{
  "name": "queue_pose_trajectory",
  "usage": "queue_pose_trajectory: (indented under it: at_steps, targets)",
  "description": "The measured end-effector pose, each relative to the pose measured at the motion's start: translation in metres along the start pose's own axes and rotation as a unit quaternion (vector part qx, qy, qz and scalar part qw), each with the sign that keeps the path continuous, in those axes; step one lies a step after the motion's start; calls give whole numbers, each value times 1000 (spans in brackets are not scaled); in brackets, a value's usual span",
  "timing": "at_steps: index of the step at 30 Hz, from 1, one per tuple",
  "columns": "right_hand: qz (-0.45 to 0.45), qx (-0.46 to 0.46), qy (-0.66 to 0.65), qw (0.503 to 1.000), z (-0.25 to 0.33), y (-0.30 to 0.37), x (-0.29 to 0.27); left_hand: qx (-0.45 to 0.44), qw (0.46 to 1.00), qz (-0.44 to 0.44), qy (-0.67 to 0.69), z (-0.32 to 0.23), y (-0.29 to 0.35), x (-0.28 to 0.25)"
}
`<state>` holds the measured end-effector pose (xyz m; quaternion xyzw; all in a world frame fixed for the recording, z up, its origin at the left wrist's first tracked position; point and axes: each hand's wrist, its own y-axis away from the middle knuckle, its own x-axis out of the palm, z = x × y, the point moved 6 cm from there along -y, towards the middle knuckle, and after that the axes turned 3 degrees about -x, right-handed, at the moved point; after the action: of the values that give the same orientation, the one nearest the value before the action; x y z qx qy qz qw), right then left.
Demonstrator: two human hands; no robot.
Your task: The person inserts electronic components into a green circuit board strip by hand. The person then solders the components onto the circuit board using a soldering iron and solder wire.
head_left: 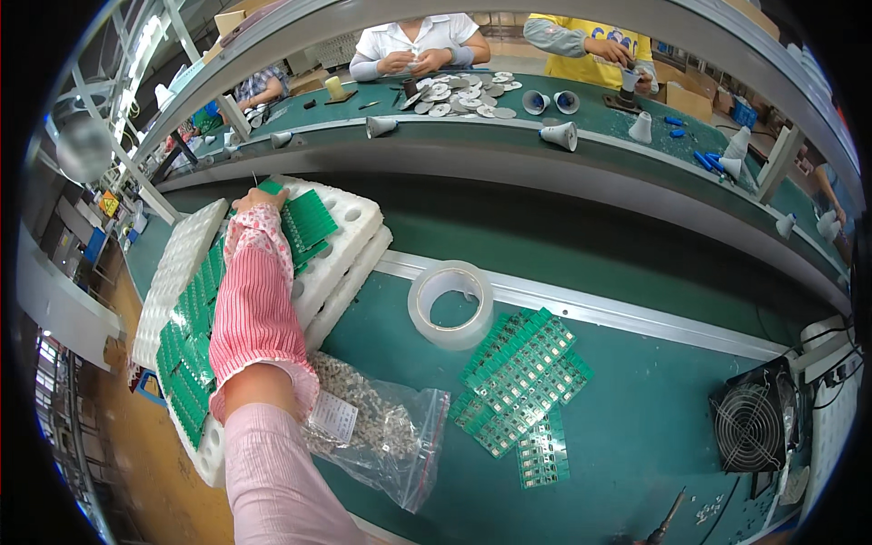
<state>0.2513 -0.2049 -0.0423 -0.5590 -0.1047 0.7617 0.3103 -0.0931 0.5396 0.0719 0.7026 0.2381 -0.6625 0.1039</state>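
Note:
My left hand (pixel 259 198) reaches to the far left, its sleeve covered by a pink striped oversleeve. Its fingers are bent closed at the edge of a green circuit board (pixel 271 186) on white foam trays (pixel 350 213); the grip is partly hidden. More green boards (pixel 307 221) lie beside the hand, and others (pixel 186 363) overlap along the tray's left side. Out of view is my right hand. At the lower edge the tip of a soldering iron (pixel 670 513) shows. Several green board panels with small white parts (pixel 522 386) are stacked on the green mat.
A roll of clear tape (pixel 451 304) lies behind the board stack. Beside my forearm is a clear bag of small parts (pixel 386 427). A black fan (pixel 752 418) stands at the right. Across a raised rail (pixel 581 313), people work at another bench with discs (pixel 463 94) and cones (pixel 559 135).

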Motion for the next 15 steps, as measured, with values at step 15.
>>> queue_pose_trajectory:
  at_steps: [15]
  targets:
    - [-148, 187, -171, 956, 1, -23, -2, 271, 955, -84, 85, 19, 67, -109]
